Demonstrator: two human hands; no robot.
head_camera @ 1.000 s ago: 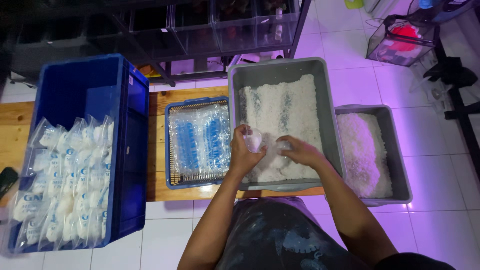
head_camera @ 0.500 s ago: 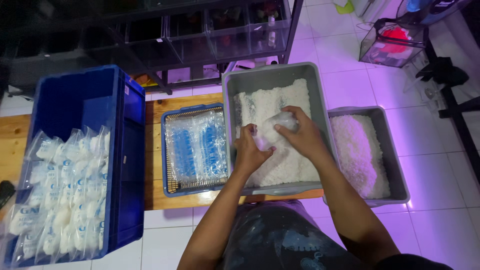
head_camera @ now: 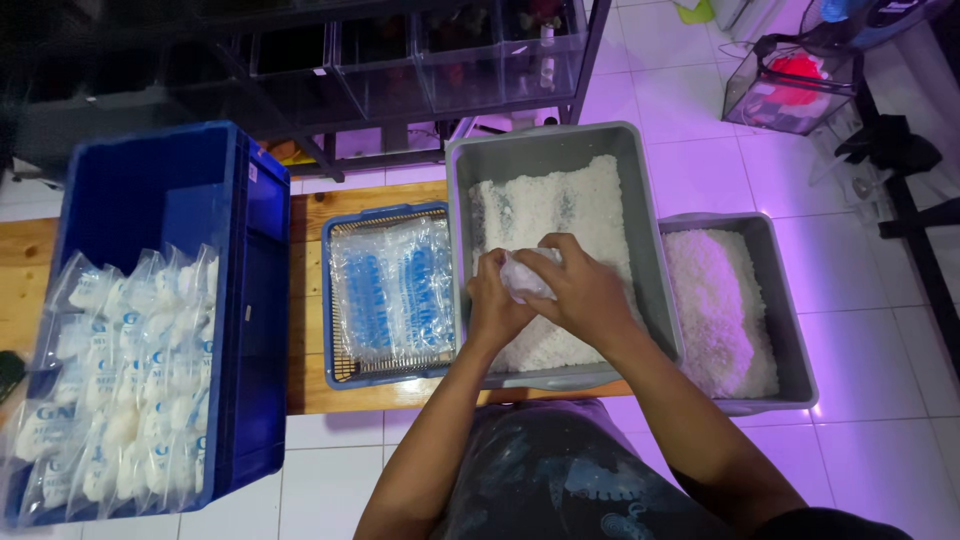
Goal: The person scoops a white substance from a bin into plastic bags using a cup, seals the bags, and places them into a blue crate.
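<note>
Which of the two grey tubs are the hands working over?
The bigger grey tub, left of the smaller one; both hands hold a small bag above its white grains.

Your left hand (head_camera: 492,305) and right hand (head_camera: 585,295) pinch a small clear plastic bag (head_camera: 522,277), thin glossy film, crinkled. Large grey plastic tub (head_camera: 548,146): matt, smooth walls, holds white granular, rough-looking fill. Blue plastic basket (head_camera: 345,222): wire mesh bottom, glossy printed clear bags inside. Wooden slatted bench (head_camera: 305,300): bare matt grain at its front edge.
</note>
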